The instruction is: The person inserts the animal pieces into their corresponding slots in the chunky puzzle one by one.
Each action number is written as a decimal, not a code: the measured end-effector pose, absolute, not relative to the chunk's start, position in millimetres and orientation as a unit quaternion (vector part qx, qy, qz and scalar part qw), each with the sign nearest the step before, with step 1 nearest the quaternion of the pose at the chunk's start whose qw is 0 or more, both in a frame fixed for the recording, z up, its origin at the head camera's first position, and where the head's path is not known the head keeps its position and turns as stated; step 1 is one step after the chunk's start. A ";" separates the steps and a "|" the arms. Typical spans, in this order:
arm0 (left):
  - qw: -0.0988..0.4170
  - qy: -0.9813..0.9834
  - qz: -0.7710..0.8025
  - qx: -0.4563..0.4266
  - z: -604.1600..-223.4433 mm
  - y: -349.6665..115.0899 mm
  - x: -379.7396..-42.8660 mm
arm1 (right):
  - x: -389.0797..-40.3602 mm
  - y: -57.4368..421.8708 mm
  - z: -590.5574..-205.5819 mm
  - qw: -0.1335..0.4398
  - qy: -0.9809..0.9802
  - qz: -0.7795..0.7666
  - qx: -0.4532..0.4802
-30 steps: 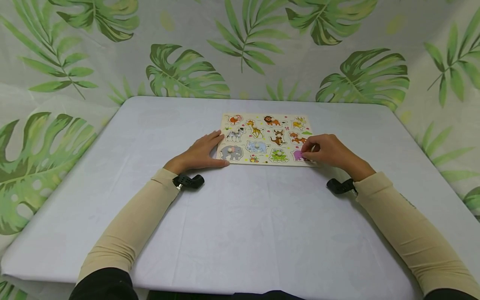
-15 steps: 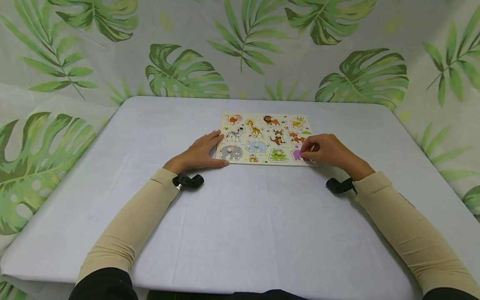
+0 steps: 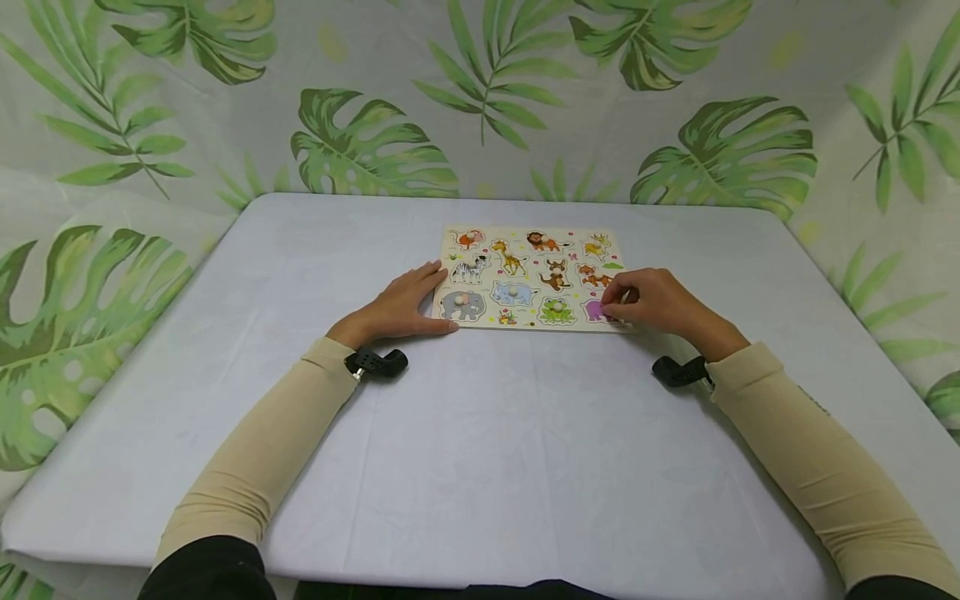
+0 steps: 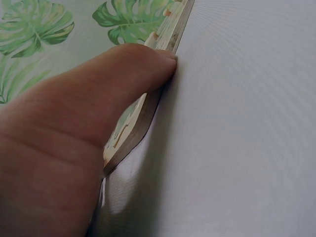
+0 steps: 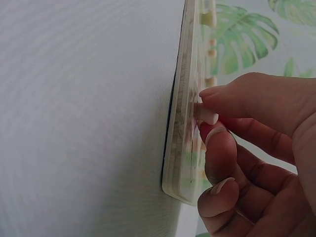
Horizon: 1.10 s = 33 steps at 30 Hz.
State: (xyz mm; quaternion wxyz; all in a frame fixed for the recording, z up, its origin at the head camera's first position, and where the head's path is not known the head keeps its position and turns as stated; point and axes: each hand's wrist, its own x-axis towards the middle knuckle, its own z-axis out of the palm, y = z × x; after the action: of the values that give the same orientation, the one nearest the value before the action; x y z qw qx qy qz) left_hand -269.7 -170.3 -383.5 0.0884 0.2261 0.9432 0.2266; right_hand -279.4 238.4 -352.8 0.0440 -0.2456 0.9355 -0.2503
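Note:
A wooden peg puzzle board (image 3: 531, 327) with animal pieces lies flat toward the back of the table. My left hand (image 3: 401, 304) rests against its left side, fingers fairly straight along the left edge and thumb at the front corner. In the left wrist view, the thumb (image 4: 133, 66) touches the board's edge. At the front right corner, my right hand (image 3: 656, 302) pinches the small pale knob (image 5: 207, 114) of a purple animal piece (image 3: 594, 310) between thumb and finger. That piece sits in the board, its right part hidden by the fingers.
Other knobbed pieces fill the board, among them an elephant (image 3: 463, 307), a frog (image 3: 557, 311) and a lion (image 3: 543, 241). A white cloth covers the table (image 3: 480, 450). Behind it hangs a leaf-patterned curtain (image 3: 525, 100).

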 end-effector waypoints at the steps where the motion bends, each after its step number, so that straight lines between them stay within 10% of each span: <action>1: 0.089 0.943 0.227 0.226 -383.6 -170.4 -269.7 | -279.5 238.2 -352.8 0.044 0.936 -0.251 -0.244; 33: 0.064 0.932 0.275 0.228 -387.5 -167.7 -271.2 | -275.9 242.1 -353.6 0.003 0.940 -0.268 -0.209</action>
State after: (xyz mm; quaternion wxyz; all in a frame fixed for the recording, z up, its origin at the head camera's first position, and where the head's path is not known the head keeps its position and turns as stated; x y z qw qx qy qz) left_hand -271.2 -167.7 -387.5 0.0643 0.2277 0.9320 0.2747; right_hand -275.9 242.1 -353.6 0.0033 -0.2092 0.9404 -0.2682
